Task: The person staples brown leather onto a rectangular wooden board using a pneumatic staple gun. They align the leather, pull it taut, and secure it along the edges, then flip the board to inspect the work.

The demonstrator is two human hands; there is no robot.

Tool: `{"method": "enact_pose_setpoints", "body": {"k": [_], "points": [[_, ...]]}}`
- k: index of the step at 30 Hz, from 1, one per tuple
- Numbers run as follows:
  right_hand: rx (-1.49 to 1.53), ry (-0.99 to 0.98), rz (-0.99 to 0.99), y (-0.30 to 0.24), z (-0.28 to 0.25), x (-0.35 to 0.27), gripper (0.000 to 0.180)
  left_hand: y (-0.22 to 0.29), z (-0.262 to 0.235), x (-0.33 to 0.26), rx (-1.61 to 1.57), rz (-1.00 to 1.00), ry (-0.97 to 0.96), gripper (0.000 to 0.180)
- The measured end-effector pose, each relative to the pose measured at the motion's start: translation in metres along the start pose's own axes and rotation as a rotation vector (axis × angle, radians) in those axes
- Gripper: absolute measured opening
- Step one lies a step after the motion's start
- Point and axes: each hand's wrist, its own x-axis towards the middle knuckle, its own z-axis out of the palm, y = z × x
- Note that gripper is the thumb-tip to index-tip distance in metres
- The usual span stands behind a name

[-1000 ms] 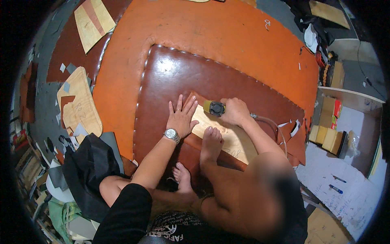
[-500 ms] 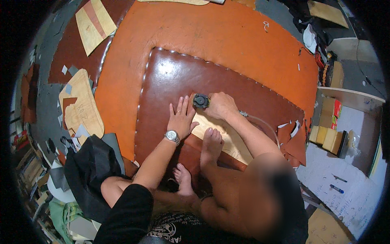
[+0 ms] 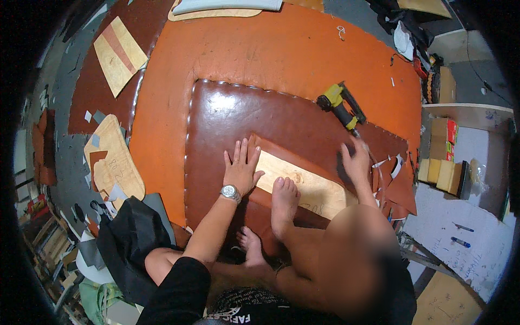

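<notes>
Fingers spread, my left hand (image 3: 241, 172) lies flat on the brown leather (image 3: 260, 143) at the left end of a pale wooden board (image 3: 319, 189). That leather is folded over the board's edges, and the bare wood shows in the middle. My right hand (image 3: 356, 162) is empty, with its fingers apart, just right of the board. Beyond it a yellow and black air stapler (image 3: 341, 104) rests on its side, its hose running back past my right hand. My bare foot (image 3: 285, 203) presses on the board.
Under the board is a glossy brown leather sheet (image 3: 222, 122) on an orange covering (image 3: 162, 119). Cut wooden panels (image 3: 120, 57) are at the left. A black bag (image 3: 132, 244) sits by my left knee. Leather scraps (image 3: 398, 192) and a shelf with boxes (image 3: 440, 138) are at the right.
My right hand has let go of the stapler, which now lies farther away to the right, and has drawn back toward me. The left hand stays on the leather. The whole view has shifted slightly.
</notes>
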Motion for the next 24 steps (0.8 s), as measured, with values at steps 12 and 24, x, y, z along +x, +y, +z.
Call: {"method": "enact_pose_setpoints", "body": {"k": [12, 24], "points": [[0.011, 0.038, 0.996, 0.126, -0.022, -0.244, 0.052, -0.014, 0.02, -0.042, -0.761, -0.457, 0.389, 0.059], [-0.199, 0.219, 1.303, 0.167, -0.011, -0.242, 0.05, -0.027, 0.038, -0.096, -1.434, -1.007, 0.082, 0.034]]}}
